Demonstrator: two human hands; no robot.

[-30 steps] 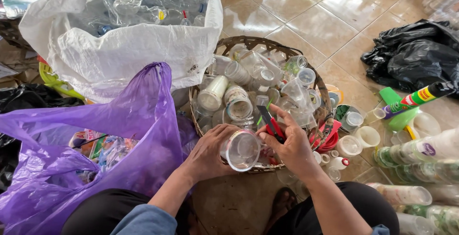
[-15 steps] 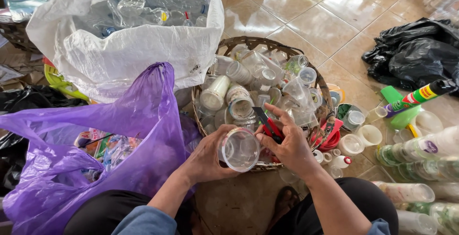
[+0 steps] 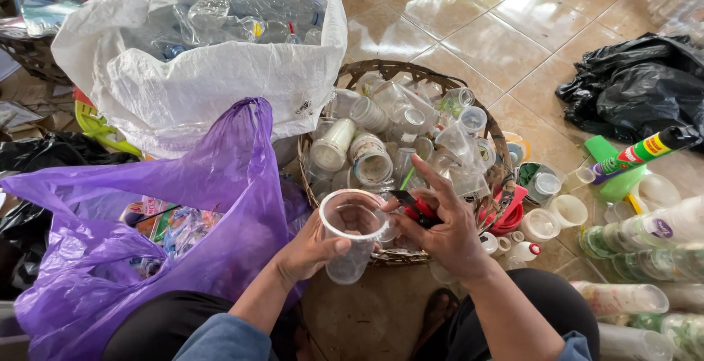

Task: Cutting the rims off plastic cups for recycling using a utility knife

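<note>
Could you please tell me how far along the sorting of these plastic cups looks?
Done: clear bottles fill the white sack. In hand: the left hand holds a clear plastic cup; the right hand grips a red-and-black tool. Left: many cups still crowd the woven basket.

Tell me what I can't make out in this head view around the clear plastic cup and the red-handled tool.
- Red-handled tool: its working end is hidden under the right hand.
- Clear plastic cup: its near side is covered by the left hand.
- Woven basket: its bottom is buried under cups.
- Purple plastic bag: its contents are mostly folded out of sight.
- Stacked cups: cut off by the right edge.
</note>
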